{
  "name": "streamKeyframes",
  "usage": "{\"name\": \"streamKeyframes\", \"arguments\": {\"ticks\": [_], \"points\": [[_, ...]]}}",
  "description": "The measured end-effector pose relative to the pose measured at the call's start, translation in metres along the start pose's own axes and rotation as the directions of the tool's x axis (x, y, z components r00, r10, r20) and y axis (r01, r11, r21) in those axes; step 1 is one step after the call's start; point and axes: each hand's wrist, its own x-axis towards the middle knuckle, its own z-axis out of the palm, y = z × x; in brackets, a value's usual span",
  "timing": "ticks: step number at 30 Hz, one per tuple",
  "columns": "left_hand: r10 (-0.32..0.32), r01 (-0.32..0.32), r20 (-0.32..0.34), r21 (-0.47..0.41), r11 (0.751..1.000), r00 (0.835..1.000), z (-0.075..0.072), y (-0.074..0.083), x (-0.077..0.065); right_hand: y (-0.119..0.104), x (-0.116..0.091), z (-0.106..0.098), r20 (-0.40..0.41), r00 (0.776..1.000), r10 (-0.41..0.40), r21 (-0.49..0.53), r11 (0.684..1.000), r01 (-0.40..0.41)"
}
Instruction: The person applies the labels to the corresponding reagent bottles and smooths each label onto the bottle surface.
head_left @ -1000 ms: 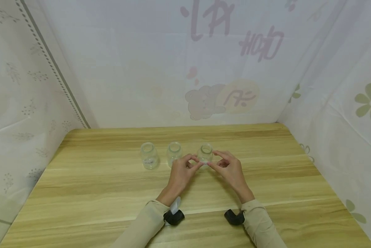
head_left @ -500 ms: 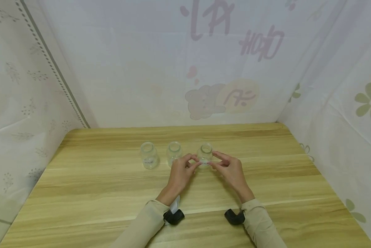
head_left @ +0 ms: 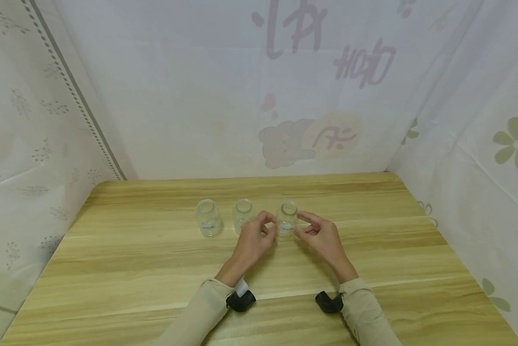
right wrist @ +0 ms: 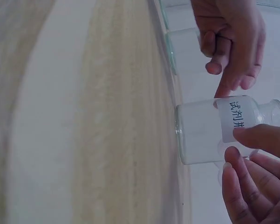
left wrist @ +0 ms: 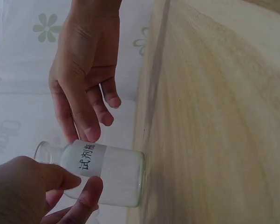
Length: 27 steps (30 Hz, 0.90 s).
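A clear glass bottle point(head_left: 288, 217) with an open mouth stands upright on the wooden table point(head_left: 155, 288). A white label point(right wrist: 229, 114) with handwritten characters runs across its front. On the bottle's left side, my left hand point(head_left: 251, 240) has its thumb and forefinger at the glass, near the label's end. From the other side, my right hand point(head_left: 326, 239) reaches the bottle with relaxed fingers. In the right wrist view its thumb point(right wrist: 261, 137) lies on the label's edge, the other fingers loosely bent beside the glass. Neither hand wraps round the bottle.
Two more glass bottles stand in a row to the left: a middle bottle point(head_left: 244, 207), partly behind my left hand, and a far-left bottle point(head_left: 208, 216) with a similar label. Patterned cloth point(head_left: 198, 120) hangs behind and at both sides of the table.
My thumbs, close together at the label a second ago, have moved apart to the bottle's sides. The label has come into view, flat on the front.
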Motion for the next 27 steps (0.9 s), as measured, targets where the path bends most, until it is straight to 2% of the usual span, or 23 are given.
{"name": "streamKeyframes", "arguments": {"ticks": [5,17,23,27], "points": [[-0.009,0.009,0.022,0.004,1.0,1.0,0.001,0.001,-0.001,0.0,-0.001,0.002,0.022,0.999,-0.044,-0.055,0.997,0.046],[-0.003,0.002,0.008,0.041,0.999,1.0,0.003,0.003,-0.001,-0.005,0.0,0.008,-0.034,0.984,-0.172,-0.177,0.97,0.164],[-0.012,0.012,-0.009,0.047,0.999,1.0,0.002,0.004,-0.001,-0.005,0.001,0.001,-0.001,0.988,-0.156,-0.174,0.973,0.153],[0.017,-0.017,-0.011,0.064,0.998,1.0,0.001,0.002,0.0,-0.004,0.001,-0.003,0.027,0.99,-0.141,-0.148,0.979,0.143]]}}
